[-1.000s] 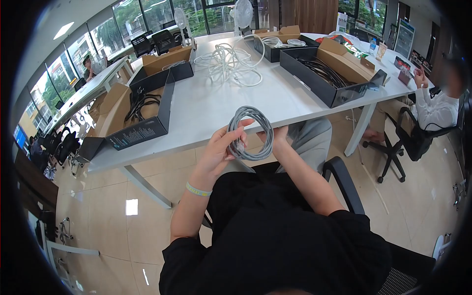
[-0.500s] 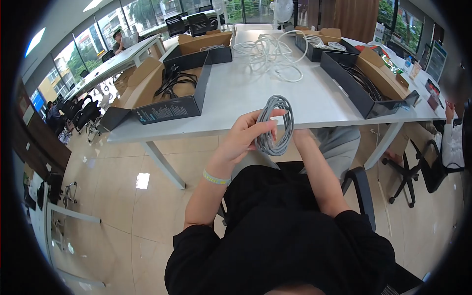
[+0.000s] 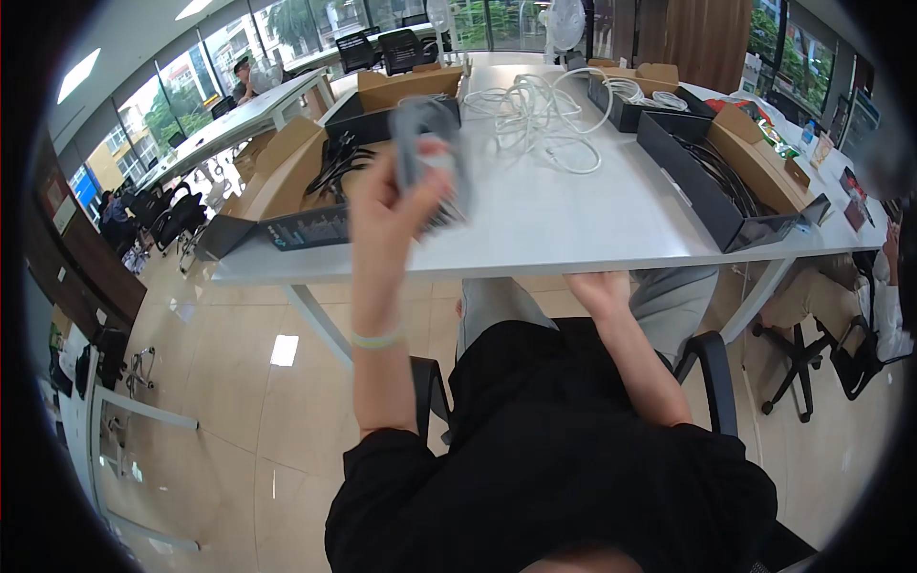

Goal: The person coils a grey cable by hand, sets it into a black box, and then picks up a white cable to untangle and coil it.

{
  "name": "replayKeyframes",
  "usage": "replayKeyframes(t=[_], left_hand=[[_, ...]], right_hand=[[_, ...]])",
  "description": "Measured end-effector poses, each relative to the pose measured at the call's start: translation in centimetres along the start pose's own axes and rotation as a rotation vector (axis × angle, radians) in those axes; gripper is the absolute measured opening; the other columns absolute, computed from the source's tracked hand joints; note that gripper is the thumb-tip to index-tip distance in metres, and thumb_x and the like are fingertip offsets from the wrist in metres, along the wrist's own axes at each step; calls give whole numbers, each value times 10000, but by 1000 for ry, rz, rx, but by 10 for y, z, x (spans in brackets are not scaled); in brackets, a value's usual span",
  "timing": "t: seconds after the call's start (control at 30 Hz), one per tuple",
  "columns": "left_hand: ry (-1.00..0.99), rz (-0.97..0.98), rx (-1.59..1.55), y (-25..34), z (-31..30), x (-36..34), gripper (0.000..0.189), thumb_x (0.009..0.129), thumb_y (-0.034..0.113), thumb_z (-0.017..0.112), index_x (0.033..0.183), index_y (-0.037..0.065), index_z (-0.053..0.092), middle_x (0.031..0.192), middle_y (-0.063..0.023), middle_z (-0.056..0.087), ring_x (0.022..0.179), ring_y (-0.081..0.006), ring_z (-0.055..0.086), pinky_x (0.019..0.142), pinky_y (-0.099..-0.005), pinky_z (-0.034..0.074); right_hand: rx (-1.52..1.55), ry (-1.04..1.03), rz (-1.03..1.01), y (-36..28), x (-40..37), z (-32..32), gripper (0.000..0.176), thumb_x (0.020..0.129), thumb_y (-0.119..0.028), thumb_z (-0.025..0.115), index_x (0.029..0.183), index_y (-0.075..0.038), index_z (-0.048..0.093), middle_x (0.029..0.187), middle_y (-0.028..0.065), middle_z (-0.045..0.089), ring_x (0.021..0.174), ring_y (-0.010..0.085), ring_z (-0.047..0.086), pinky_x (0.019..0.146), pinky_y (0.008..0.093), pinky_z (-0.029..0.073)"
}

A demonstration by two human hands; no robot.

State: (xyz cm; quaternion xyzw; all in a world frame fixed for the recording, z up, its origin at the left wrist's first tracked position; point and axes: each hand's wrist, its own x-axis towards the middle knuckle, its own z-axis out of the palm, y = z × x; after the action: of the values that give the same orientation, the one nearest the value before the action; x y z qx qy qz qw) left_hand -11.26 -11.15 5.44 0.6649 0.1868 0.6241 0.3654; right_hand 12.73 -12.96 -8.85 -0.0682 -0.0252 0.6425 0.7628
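A coiled grey cable (image 3: 456,181) is gripped in my left hand (image 3: 392,205), raised over the near left part of the table and smeared by motion. Behind and to the left of that hand, black cables (image 3: 336,164) lie in an open cardboard box (image 3: 310,229). My right hand (image 3: 604,290) is at the table's front edge, with its fingers hidden beneath it. Farther back, a loose tangle of white cable (image 3: 535,113) spreads over the white table (image 3: 564,215).
At the right, an open box (image 3: 683,186) holds dark cables. Two more open boxes stand behind, a left one (image 3: 368,122) and a right one (image 3: 621,113) with white cable. A person sits at the far right, and chair armrests (image 3: 714,382) flank me.
My left hand has carried the grey cable coil up, left and forward from above my lap to over the table. The view has shifted slightly. My right hand stays near the table edge.
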Motion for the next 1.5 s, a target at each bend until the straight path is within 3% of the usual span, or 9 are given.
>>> replayKeyframes(t=[0.1, 0.23, 0.27, 0.4, 0.5, 1.03, 1.1, 1.2, 1.5], left_hand=[[278, 197, 183, 7, -19, 85, 249, 769, 180, 638, 926, -3, 577, 723, 1, 575, 543, -55, 498, 523, -163, 384], [407, 316, 602, -59, -59, 177, 393, 722, 359, 652, 885, 11, 569, 670, -41, 568, 566, -105, 489, 534, -238, 387], [475, 253, 662, -70, -57, 190, 425, 700, 395, 654, 879, 18, 569, 682, -56, 571, 591, -139, 501, 564, -270, 396], [439, 71, 875, -110, -47, 217, 465, 677, 417, 652, 924, 34, 560, 759, -93, 600, 692, -258, 560, 671, -354, 426], [482, 109, 1096, -141, -51, 232, 453, 713, 407, 623, 971, 44, 538, 798, -108, 620, 743, -259, 594, 677, -352, 438], [259, -167, 1654, -281, -140, 312, 312, 780, 165, 566, 1089, 138, 529, 1088, -159, 542, 1043, -302, 518, 807, -431, 451], [-58, -579, 1684, -325, -174, 326, 383, 709, 235, 646, 1053, 78, 586, 1045, -165, 584, 1009, -323, 538, 821, -419, 436], [-379, -760, 1659, -346, -179, 317, 412, 715, 282, 609, 1036, 25, 597, 1116, -165, 549, 1071, -316, 504, 894, -374, 389], [-228, -735, 1690, -352, -170, 325, 344, 779, 234, 503, 1052, 44, 591, 1165, -174, 514, 1124, -301, 465, 914, -376, 384]], right_hand=[[-176, 182, -76, -23, -22, -23, 264, 856, -203, 430, 1037, -17, 480, 1025, 129, 549, 1004, 228, 508, 885, 334, 395], [-1753, -393, -1047, -59, -64, -64, 96, 665, 8, 473, 725, -32, 537, 681, 84, 576, 571, 193, 586, 548, 288, 482], [-1804, -655, -1321, -56, -62, -47, 116, 574, 41, 523, 655, -41, 538, 651, 81, 570, 514, 219, 572, 477, 288, 466], [-2414, -867, -1218, -22, -43, 42, 491, 630, -126, 645, 1102, -81, 521, 1151, 180, 481, 1040, 315, 481, 837, 406, 406], [-2728, -1023, -1215, -10, -1, 35, 560, 695, -161, 588, 1228, -104, 425, 1290, 201, 348, 1126, 361, 402, 880, 453, 366], [-2615, -1475, -977, -33, 10, 43, 442, 782, -117, 485, 1216, -52, 441, 1068, 246, 527, 899, 385, 566, 759, 432, 482], [-2689, -1506, -1097, -35, 12, 39, 448, 805, -145, 539, 1238, -149, 426, 1096, 170, 518, 927, 314, 564, 743, 355, 509], [-2664, -1516, -1170, -38, 16, 34, 474, 807, -165, 560, 1254, -185, 407, 1101, 136, 519, 939, 268, 567, 724, 315, 519], [-2369, -1384, -1010, -35, 19, 33, 392, 775, -149, 515, 1164, -103, 503, 1078, 182, 543, 920, 334, 564, 780, 386, 484]])
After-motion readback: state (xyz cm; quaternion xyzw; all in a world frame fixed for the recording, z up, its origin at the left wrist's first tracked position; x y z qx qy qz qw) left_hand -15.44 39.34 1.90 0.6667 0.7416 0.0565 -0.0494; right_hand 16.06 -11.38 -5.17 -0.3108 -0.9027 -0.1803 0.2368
